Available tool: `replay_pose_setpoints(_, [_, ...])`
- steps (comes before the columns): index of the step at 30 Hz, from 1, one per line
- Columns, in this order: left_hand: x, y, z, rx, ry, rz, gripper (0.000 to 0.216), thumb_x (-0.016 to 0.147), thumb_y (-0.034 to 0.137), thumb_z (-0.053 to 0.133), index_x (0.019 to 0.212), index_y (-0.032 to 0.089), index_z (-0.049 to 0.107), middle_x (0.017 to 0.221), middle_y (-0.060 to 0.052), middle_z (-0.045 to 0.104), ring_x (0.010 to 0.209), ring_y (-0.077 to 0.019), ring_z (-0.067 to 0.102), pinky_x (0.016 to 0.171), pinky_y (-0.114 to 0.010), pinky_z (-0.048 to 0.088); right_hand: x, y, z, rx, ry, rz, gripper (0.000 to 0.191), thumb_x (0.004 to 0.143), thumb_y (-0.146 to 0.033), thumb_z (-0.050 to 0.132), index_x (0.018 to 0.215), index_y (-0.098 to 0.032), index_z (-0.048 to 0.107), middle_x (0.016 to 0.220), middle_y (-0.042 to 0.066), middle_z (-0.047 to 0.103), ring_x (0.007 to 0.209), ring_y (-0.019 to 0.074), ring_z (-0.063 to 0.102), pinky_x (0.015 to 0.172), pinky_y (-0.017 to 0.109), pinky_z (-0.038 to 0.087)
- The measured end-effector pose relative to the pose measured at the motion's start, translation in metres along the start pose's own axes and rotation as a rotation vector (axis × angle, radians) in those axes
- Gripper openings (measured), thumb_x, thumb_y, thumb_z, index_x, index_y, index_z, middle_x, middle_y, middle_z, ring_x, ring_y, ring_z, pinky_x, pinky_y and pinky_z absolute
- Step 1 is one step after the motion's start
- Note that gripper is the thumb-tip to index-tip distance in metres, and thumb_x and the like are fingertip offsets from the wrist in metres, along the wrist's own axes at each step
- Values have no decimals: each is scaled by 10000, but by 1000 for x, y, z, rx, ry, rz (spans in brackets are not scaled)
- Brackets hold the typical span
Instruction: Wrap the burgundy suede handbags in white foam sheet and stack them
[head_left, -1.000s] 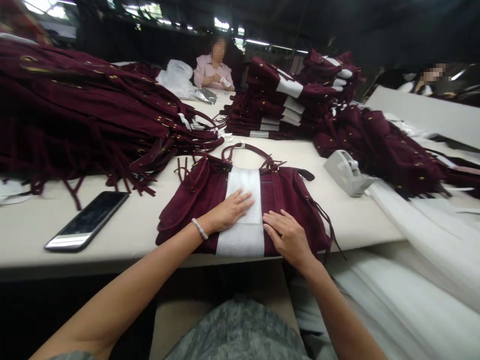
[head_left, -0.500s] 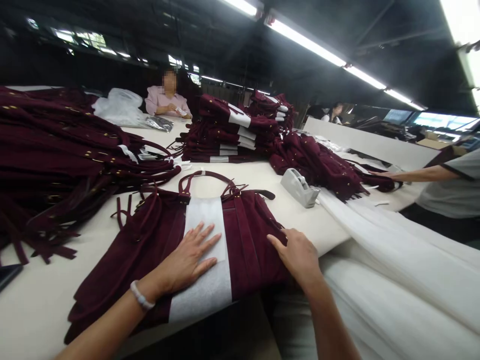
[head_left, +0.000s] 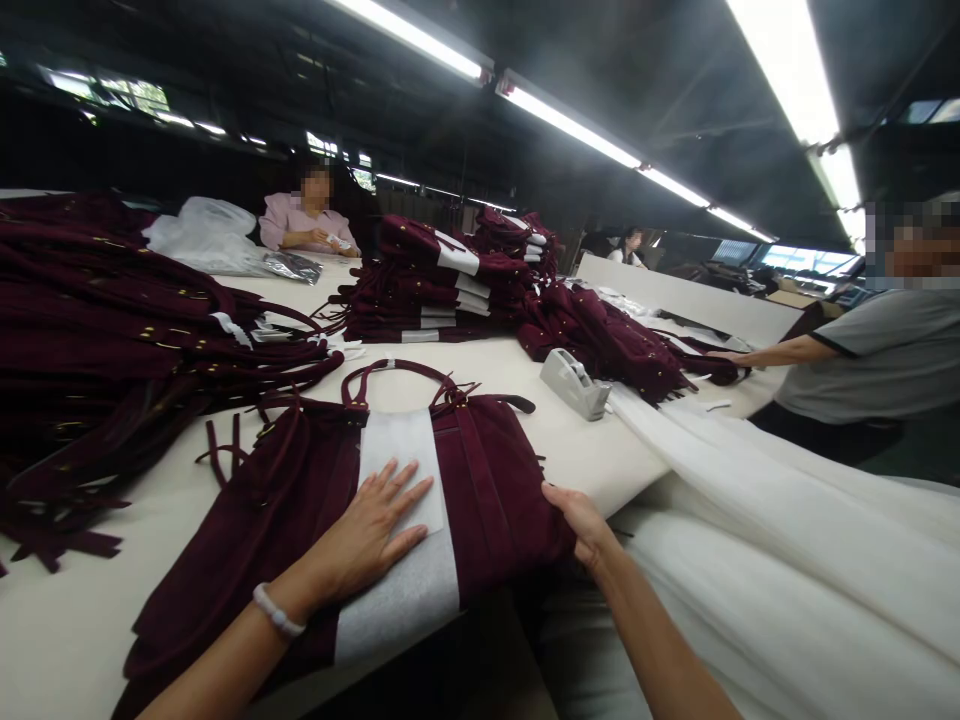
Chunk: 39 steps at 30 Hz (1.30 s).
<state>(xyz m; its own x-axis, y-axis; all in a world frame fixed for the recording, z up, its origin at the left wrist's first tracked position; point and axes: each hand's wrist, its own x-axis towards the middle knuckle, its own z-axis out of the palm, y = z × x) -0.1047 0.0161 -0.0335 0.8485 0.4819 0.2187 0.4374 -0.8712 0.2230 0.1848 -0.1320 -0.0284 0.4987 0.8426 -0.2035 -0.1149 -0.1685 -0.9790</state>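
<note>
A maroon handbag (head_left: pixel 491 490) lies flat at the near table edge, its looped handle pointing away from me. A white paper band (head_left: pixel 401 440) runs across its middle. My left hand (head_left: pixel 375 530) rests palm down on that band with its fingers spread. At the bag's right side, my right hand (head_left: pixel 583 525) grips the edge, thumb on top and the other fingers hidden underneath. Thin straps and a brass ring show on the bag's left part.
A grey tape dispenser (head_left: pixel 574 385) stands beyond the handbag. Stacked maroon bags (head_left: pixel 435 290) are behind, with a large pile (head_left: pixel 97 340) at left. White sheet material (head_left: pixel 750 520) drapes at right. One person (head_left: pixel 307 220) sits across; another (head_left: pixel 877 350) reaches over the table.
My right hand has gone from resting on the bag's right edge to gripping it. The left hand stays flat on the band. The view has swung right.
</note>
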Motion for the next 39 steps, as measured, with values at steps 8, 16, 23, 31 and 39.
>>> replay_pose_setpoints(8, [-3,2,-2,23,-16,15,570,941,556,415,1458,323,363,1551,-69,281,1427,-344,235,1106,-556,312,-9,24,21,-1188,399,-812,652,766,49,386,1339,-222,537,1395,115,507,1260,276,495,1043,484,410])
replay_pose_setpoints(16, [-6,11,-13,-65,-68,-55,565,933,525,451,1451,309,385,1557,-84,266,1443,-344,173,1129,-566,248,22,-4,39,-1419,178,-564,287,892,-157,416,919,-124,700,974,163,701,889,250,671,827,354,504])
replay_pose_setpoints(23, [-13,12,-14,-203,-72,-85,672,875,550,548,1458,258,388,1566,-133,240,1441,-399,126,1136,-605,164,87,3,69,-1134,569,-604,507,893,-423,411,1138,-17,593,1053,258,596,1027,361,551,878,452,438])
replay_pose_setpoints(31, [-14,11,-14,-235,-58,-87,684,869,558,550,1460,257,383,1571,-134,229,1444,-402,112,1140,-606,153,120,-17,58,-751,474,-198,331,820,-415,550,881,-128,704,799,176,683,869,348,640,773,467,509])
replay_pose_setpoints(39, [-10,5,-12,-196,-72,-91,582,925,493,494,1463,322,356,1587,-63,201,1463,-335,75,1158,-576,154,124,-5,70,-684,533,-274,356,818,-256,512,1107,-91,636,959,156,685,937,306,649,869,423,502])
